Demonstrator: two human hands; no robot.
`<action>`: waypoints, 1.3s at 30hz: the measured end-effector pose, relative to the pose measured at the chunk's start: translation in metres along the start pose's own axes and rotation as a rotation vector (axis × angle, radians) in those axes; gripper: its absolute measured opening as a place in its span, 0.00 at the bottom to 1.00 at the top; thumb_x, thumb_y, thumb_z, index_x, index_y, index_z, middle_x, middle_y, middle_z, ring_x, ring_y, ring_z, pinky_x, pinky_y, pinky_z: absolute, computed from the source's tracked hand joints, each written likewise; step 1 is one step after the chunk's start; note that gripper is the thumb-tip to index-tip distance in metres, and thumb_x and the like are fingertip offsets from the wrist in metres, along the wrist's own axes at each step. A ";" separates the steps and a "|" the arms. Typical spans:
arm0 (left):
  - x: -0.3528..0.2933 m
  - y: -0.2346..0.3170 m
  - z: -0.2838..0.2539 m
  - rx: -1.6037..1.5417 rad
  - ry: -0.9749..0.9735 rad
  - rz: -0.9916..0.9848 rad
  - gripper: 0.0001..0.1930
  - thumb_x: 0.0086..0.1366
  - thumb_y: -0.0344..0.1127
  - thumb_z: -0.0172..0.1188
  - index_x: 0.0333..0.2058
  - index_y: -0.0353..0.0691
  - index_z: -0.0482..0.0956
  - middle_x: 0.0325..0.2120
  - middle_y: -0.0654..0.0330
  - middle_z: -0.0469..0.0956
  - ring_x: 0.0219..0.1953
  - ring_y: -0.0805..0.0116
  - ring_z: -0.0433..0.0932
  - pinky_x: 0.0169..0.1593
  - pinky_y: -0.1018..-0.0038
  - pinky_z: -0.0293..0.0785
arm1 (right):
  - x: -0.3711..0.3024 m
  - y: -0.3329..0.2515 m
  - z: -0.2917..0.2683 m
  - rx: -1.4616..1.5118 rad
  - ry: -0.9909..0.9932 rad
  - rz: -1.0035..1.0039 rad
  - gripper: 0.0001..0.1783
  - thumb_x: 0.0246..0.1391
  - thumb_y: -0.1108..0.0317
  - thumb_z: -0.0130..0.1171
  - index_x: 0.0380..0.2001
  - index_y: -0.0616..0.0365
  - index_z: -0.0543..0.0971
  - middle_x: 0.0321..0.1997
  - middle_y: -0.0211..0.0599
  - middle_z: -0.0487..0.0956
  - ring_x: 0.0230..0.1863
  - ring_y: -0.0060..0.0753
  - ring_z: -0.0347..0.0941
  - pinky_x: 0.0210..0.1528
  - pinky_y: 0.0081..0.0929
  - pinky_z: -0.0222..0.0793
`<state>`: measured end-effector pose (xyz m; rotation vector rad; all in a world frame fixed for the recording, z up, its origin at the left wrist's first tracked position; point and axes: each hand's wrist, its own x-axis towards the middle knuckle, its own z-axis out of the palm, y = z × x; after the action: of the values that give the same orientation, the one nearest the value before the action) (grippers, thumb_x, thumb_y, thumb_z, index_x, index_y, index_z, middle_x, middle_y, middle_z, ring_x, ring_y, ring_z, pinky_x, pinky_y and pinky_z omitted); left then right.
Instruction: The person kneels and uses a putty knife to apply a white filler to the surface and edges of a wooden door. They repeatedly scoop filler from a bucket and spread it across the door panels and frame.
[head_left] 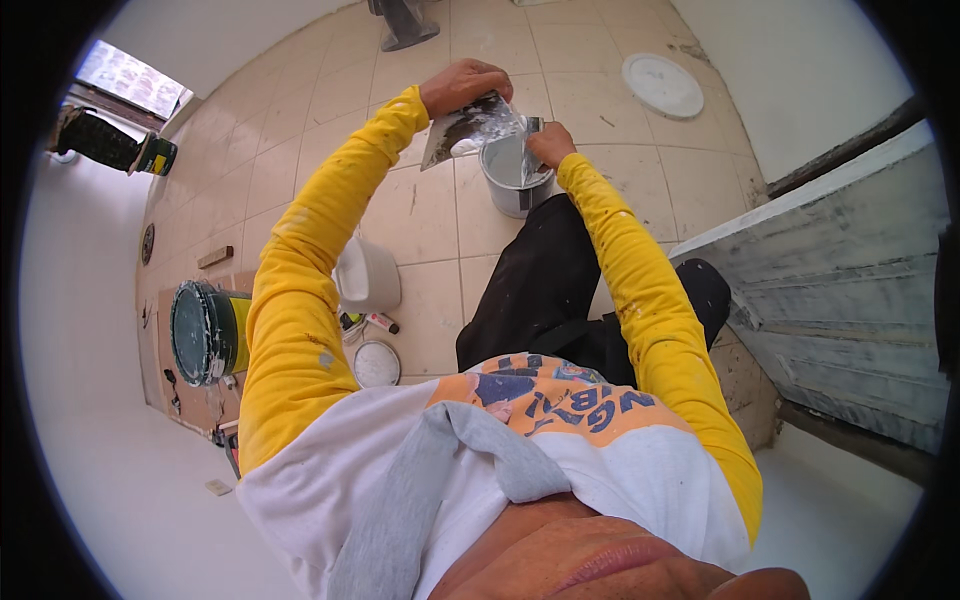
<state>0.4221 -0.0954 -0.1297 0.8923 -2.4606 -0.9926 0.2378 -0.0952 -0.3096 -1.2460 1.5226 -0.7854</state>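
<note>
Presently gripping, with the curled fingers of the left hand, the top of a shiny silver flat sheet with white smears, tilted at the left rim of a grey cylindrical bucket on the beige tiled floor. Holding, with the closed fingers of the right hand, a narrow grey flat blade at the bucket's right side. Cannot see the blade's handle behind the knuckles, nor much inside the bucket. Cannot tell the sheet's material through the glare. Can make out a round white lid on the floor, farther right. Can see only part of a white plastic tub and a green-and-yellow bucket, both partly behind the left yellow sleeve; likewise a grey-smeared panel, cut off by the dark fisheye rim.
</note>
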 end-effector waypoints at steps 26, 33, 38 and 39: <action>-0.044 -0.089 0.092 -1.706 0.448 -0.534 0.13 0.68 0.38 0.50 0.45 0.36 0.71 0.35 0.56 0.79 0.35 0.64 0.81 0.44 0.67 0.80 | -0.055 -0.039 -0.075 -0.029 -0.070 -0.614 0.19 0.49 0.78 0.56 0.47 0.62 0.76 0.49 0.40 0.76 0.49 0.30 0.73 0.49 0.20 0.66; -0.043 -0.039 0.081 -1.791 0.503 -0.282 0.14 0.68 0.37 0.48 0.44 0.31 0.71 0.37 0.52 0.79 0.37 0.62 0.81 0.44 0.66 0.80 | -0.094 -0.047 -0.051 -0.565 0.260 -1.232 0.31 0.46 0.84 0.51 0.53 0.42 0.74 0.52 0.39 0.73 0.54 0.47 0.67 0.57 0.35 0.64; -0.051 0.013 0.063 -1.754 0.468 -0.032 0.16 0.69 0.40 0.47 0.47 0.34 0.70 0.43 0.52 0.77 0.45 0.60 0.77 0.51 0.64 0.74 | -0.129 -0.046 -0.100 -0.412 0.351 -1.097 0.27 0.49 0.84 0.47 0.53 0.50 0.73 0.47 0.39 0.75 0.49 0.42 0.71 0.56 0.36 0.64; -0.049 0.032 0.061 -1.731 0.475 0.076 0.17 0.69 0.41 0.47 0.48 0.34 0.69 0.45 0.53 0.76 0.48 0.60 0.76 0.53 0.63 0.72 | -0.143 -0.046 -0.103 -0.026 0.285 -0.900 0.24 0.51 0.82 0.47 0.52 0.54 0.73 0.46 0.38 0.76 0.48 0.41 0.72 0.55 0.36 0.66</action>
<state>0.4137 -0.0147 -0.1532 0.2648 -0.5990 -1.9067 0.1551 0.0196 -0.1954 -1.9254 1.1357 -1.5706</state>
